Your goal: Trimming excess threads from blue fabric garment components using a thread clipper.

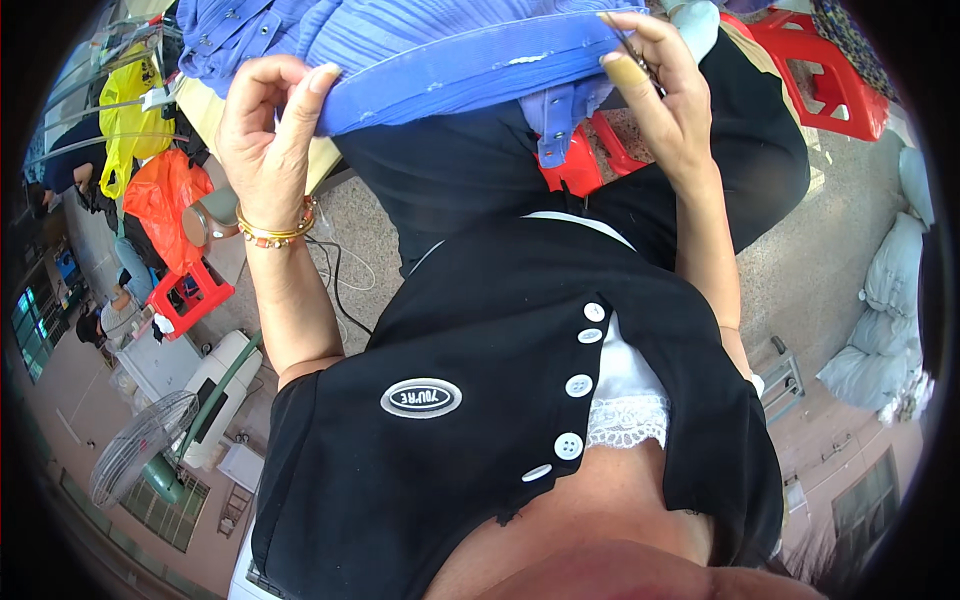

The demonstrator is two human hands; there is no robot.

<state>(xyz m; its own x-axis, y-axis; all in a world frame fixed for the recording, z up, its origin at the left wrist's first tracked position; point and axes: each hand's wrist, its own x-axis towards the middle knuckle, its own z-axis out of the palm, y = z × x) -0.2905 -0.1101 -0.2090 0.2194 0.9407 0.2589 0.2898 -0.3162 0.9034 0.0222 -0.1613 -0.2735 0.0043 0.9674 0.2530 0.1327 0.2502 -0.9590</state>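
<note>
A blue pleated garment point(370, 35) lies across my lap, its flat band point(460, 75) stretched between both hands. Loose whitish thread bits show along the band, and metal snaps dot the cloth near it. My left hand point(268, 135), with bracelets at the wrist, pinches the band's left end between thumb and fingers. At the band's right end, my right hand point(668, 105) is closed around small dark metal thread snips point(632, 48), partly hidden by the fingers. Something tan covers the tip of my right thumb. Whether that hand also grips the cloth is unclear.
Red plastic stools point(825, 75) stand at the far right, and another red stool point(192, 300) is at the left. Yellow point(130, 110) and orange bags point(170, 200) hang on the left. A fan point(150, 450) and pale sacks point(890, 290) stand farther off. People are in the left background.
</note>
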